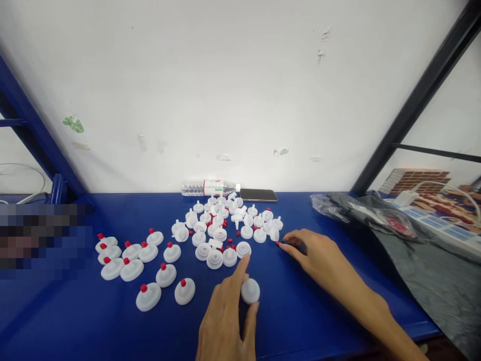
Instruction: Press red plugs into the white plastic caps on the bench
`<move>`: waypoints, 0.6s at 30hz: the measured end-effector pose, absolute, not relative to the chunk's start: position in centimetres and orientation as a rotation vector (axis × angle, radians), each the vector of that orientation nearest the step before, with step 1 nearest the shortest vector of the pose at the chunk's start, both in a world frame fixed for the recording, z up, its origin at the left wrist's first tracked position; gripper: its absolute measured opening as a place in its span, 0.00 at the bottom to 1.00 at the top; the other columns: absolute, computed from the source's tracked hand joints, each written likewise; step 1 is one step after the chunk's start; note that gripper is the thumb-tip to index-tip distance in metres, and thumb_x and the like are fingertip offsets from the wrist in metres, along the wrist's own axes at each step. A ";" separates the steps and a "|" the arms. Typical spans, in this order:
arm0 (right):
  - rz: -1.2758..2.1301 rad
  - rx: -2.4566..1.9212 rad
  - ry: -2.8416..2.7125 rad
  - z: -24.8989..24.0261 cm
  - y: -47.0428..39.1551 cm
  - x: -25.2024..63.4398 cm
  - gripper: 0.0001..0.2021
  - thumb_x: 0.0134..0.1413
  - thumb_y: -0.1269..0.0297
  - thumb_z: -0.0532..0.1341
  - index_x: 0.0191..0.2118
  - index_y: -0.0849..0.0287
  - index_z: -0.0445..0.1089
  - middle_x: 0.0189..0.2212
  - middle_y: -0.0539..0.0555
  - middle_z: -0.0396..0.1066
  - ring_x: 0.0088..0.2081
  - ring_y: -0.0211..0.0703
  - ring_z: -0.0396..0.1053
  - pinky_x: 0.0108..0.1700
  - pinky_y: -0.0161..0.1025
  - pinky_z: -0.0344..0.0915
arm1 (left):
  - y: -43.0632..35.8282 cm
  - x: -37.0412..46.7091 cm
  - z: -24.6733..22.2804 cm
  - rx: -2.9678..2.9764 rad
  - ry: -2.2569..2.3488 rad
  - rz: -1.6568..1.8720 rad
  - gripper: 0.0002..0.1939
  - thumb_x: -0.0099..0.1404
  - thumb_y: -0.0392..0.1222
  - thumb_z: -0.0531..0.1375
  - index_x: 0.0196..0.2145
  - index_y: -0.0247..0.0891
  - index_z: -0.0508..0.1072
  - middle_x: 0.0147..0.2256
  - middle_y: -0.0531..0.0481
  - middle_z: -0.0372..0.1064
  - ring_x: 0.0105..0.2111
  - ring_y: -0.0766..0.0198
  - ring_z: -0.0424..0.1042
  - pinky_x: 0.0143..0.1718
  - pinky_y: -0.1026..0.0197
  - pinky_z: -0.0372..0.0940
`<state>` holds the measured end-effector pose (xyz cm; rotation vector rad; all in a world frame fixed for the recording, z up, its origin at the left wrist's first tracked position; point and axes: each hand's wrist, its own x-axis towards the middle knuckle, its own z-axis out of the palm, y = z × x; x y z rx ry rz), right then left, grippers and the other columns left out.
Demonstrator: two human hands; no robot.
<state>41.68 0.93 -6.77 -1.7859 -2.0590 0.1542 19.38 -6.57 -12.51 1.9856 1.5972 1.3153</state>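
Near the table's front edge, my left hand has its thumb and fingers around the rim of a white round plastic lid with a spout. My right hand pinches a small red cap between thumb and fingertips, at the right edge of a pile of white spouted lids. Those lids lie at mixed angles, and loose red caps are scattered among them. On the left stand several white lids with red caps on their spouts.
Along the wall lie a clear water bottle and a dark phone. Clear plastic wrap and a grey plastic bag cover the right side, beside a white power strip. Blue and dark frame posts rise at both sides.
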 end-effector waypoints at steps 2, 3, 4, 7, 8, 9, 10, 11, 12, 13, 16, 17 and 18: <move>0.066 -1.848 -2.131 -6.6 1.6 41.2 0.08 0.67 0.59 0.62 0.44 0.56 0.76 0.41 0.56 0.78 0.43 0.54 0.76 0.44 0.47 0.68 | -6.6 19.4 -12.4 1.951 1.591 1.291 0.29 0.70 0.40 0.56 0.67 0.53 0.62 0.46 0.50 0.77 0.40 0.61 0.76 0.39 0.60 0.74; 0.029 -1.871 -2.162 -6.5 1.7 40.9 0.07 0.67 0.61 0.61 0.43 0.56 0.76 0.40 0.56 0.77 0.42 0.54 0.76 0.43 0.46 0.68 | -6.6 19.3 -12.4 1.936 1.592 1.283 0.28 0.70 0.40 0.56 0.67 0.52 0.63 0.46 0.50 0.77 0.39 0.61 0.76 0.38 0.60 0.73; 0.007 -1.882 -2.189 -6.5 1.8 40.7 0.07 0.68 0.62 0.60 0.42 0.57 0.75 0.39 0.56 0.76 0.41 0.54 0.76 0.42 0.46 0.67 | -6.6 19.3 -12.4 1.923 1.598 1.279 0.28 0.70 0.41 0.56 0.66 0.52 0.63 0.47 0.50 0.77 0.38 0.61 0.76 0.37 0.60 0.73; 0.020 -1.827 -2.218 -6.9 1.5 40.7 0.07 0.69 0.66 0.58 0.40 0.56 0.74 0.38 0.54 0.76 0.39 0.52 0.76 0.41 0.45 0.66 | -6.7 19.3 -12.4 1.894 1.635 1.274 0.28 0.70 0.41 0.55 0.66 0.52 0.64 0.47 0.50 0.77 0.36 0.61 0.75 0.37 0.59 0.72; 0.046 -1.788 -2.206 -7.1 1.2 40.8 0.06 0.68 0.66 0.58 0.40 0.55 0.73 0.38 0.54 0.76 0.39 0.51 0.76 0.41 0.44 0.67 | -6.7 19.4 -12.3 1.889 1.644 1.276 0.28 0.70 0.41 0.55 0.66 0.52 0.63 0.47 0.50 0.77 0.35 0.61 0.74 0.38 0.59 0.72; 0.085 -1.746 -2.181 -7.3 0.9 41.0 0.06 0.67 0.66 0.59 0.40 0.54 0.73 0.38 0.54 0.77 0.39 0.51 0.76 0.41 0.43 0.67 | -6.8 19.4 -12.3 1.885 1.647 1.280 0.28 0.70 0.40 0.55 0.66 0.52 0.64 0.46 0.50 0.77 0.35 0.61 0.74 0.38 0.59 0.72; 0.140 -1.703 -2.145 -7.4 0.4 41.1 0.05 0.67 0.66 0.59 0.40 0.54 0.73 0.38 0.53 0.77 0.39 0.50 0.76 0.40 0.43 0.67 | -6.8 19.4 -12.3 1.881 1.646 1.287 0.28 0.69 0.40 0.55 0.66 0.52 0.64 0.46 0.50 0.77 0.35 0.61 0.74 0.38 0.59 0.73; 0.215 -1.655 -2.103 -7.5 -0.1 41.0 0.05 0.66 0.65 0.60 0.39 0.53 0.73 0.37 0.52 0.78 0.38 0.49 0.77 0.40 0.42 0.68 | -6.8 19.4 -12.2 1.876 1.640 1.295 0.28 0.69 0.39 0.55 0.65 0.51 0.65 0.46 0.50 0.77 0.34 0.61 0.74 0.38 0.59 0.73; 0.307 -1.602 -2.055 -7.6 -0.6 40.9 0.05 0.66 0.64 0.60 0.38 0.53 0.73 0.37 0.51 0.78 0.38 0.48 0.77 0.40 0.40 0.69 | -6.9 19.4 -12.2 1.868 1.633 1.302 0.28 0.68 0.38 0.55 0.65 0.51 0.65 0.45 0.50 0.77 0.34 0.61 0.74 0.38 0.59 0.73; 0.406 -1.543 -2.005 -7.5 -1.2 40.6 0.05 0.66 0.62 0.61 0.37 0.52 0.73 0.36 0.50 0.78 0.38 0.47 0.77 0.41 0.39 0.69 | -6.9 19.4 -12.1 1.857 1.627 1.308 0.28 0.68 0.38 0.55 0.65 0.51 0.66 0.45 0.50 0.77 0.33 0.62 0.74 0.37 0.60 0.73; 0.644 -1.370 -1.878 -7.2 -2.9 38.9 0.06 0.66 0.57 0.62 0.41 0.51 0.74 0.38 0.48 0.78 0.40 0.42 0.77 0.44 0.34 0.71 | -6.8 19.4 -12.1 1.809 1.599 1.316 0.28 0.67 0.39 0.56 0.64 0.51 0.66 0.45 0.50 0.77 0.33 0.63 0.75 0.35 0.61 0.72; 0.683 -1.323 -1.850 -7.0 -3.4 38.2 0.06 0.66 0.57 0.62 0.44 0.49 0.75 0.40 0.47 0.78 0.42 0.40 0.77 0.45 0.33 0.71 | -6.8 19.4 -12.2 1.797 1.585 1.321 0.28 0.67 0.39 0.56 0.64 0.51 0.66 0.45 0.50 0.77 0.34 0.63 0.75 0.35 0.61 0.72; 0.710 -1.276 -1.831 -6.9 -3.7 37.5 0.07 0.67 0.57 0.62 0.46 0.48 0.76 0.42 0.47 0.78 0.43 0.39 0.77 0.46 0.32 0.70 | -6.8 19.3 -12.2 1.789 1.572 1.326 0.28 0.67 0.39 0.56 0.64 0.51 0.66 0.45 0.50 0.77 0.35 0.63 0.75 0.36 0.61 0.73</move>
